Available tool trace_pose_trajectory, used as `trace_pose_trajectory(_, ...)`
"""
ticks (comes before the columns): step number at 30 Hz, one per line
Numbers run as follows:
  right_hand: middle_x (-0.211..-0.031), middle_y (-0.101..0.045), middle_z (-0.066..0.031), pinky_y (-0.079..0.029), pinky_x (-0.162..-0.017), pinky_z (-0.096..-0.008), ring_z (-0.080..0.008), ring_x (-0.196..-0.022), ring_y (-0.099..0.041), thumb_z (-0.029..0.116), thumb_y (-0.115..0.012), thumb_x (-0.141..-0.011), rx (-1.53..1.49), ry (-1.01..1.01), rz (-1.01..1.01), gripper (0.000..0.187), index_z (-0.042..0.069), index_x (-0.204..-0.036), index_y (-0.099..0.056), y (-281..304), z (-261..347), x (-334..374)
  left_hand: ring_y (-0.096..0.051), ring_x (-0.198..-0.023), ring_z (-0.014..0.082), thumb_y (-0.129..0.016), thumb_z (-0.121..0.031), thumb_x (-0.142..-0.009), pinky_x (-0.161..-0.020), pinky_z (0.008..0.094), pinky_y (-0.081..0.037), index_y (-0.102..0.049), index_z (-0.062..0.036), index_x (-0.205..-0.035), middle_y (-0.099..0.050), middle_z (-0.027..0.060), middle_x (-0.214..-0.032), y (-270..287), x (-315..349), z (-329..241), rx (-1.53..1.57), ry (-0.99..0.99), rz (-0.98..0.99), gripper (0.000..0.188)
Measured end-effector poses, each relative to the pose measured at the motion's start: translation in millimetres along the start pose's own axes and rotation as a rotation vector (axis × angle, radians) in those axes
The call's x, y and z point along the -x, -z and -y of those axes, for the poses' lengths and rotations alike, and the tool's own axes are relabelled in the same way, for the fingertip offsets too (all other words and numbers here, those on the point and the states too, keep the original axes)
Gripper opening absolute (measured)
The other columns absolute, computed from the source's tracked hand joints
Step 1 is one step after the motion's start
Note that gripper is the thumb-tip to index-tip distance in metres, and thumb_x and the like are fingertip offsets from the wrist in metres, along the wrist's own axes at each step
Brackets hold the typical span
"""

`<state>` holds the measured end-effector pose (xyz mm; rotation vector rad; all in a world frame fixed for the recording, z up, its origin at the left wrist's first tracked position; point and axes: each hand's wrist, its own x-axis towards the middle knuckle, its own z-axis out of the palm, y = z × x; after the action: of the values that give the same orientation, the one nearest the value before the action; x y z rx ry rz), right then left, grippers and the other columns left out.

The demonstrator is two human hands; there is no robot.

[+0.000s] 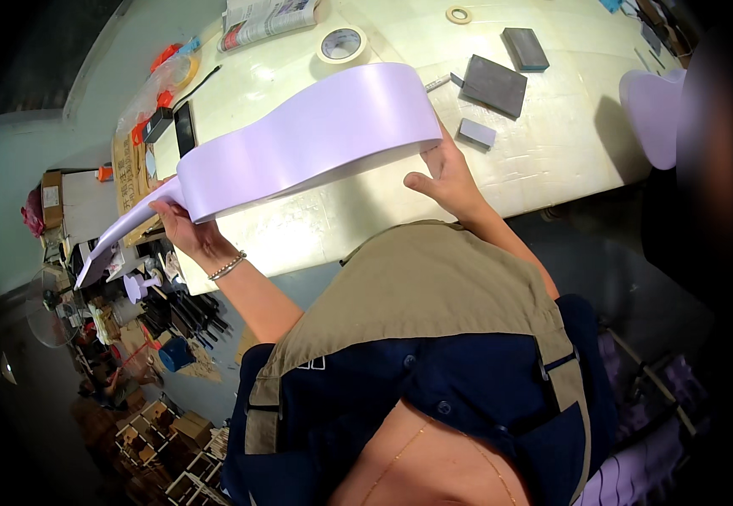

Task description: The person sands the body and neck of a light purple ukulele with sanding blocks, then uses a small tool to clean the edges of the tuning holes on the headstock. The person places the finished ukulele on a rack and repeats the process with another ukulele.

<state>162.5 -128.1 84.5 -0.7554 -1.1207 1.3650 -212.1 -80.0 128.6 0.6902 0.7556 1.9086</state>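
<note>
A glossy lilac guitar (299,148) is held on its edge over the table, its curved side wall facing me. Its neck points down to the left, past the table's corner. My left hand (185,223) is closed round the neck close to where it joins the body. At the rounded tail end, my right hand (451,177) grips with its fingers behind the body, partly hidden, and its thumb apart. No strings can be made out. Right of the tail lie a large dark grey block (495,86), a second dark block (525,49) and a small light-grey block (476,133).
On the pale table (569,160) are a wide tape roll (341,44), a narrow tape roll (458,14), a newspaper (269,18) and a black phone (184,128). Another lilac instrument part (655,114) is at the far right. Cluttered tools and a blue container (177,354) stand at lower left.
</note>
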Motion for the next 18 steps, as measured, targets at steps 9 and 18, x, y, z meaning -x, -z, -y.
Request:
trace_pose_trajectory(9,-0.148,-0.023,-0.0080,-0.022,-0.110,-0.0368,-0.0227,-0.137,-0.022,-0.005,-0.075,-0.065,-0.145,-0.193,-0.153,0.105,0.007,-0.147,-0.011,8.7,-4.9,19.0,-0.056,-0.097,0.0171,-0.074,-0.024,-0.076,-0.113,0.0522,-0.022,-0.063,-0.0074,-0.100,-0.061,0.0019,-0.095,-45.9,14.2,-0.5,0.096,0.050,0.174,0.031)
trace_pose_trajectory(18,-0.147,-0.025,-0.0056,-0.032,-0.105,-0.0342,-0.0199,-0.132,-0.030,-0.012,-0.071,-0.065,-0.106,-0.148,-0.421,0.103,0.009,-0.147,-0.012,-4.8,10.2,72.4,-0.057,-0.096,0.0192,-0.071,-0.034,-0.077,-0.113,0.0505,-0.021,-0.059,-0.0093,-0.097,-0.063,0.0032,-0.093,-80.3,15.0,11.7,0.103,0.128,0.381,0.034)
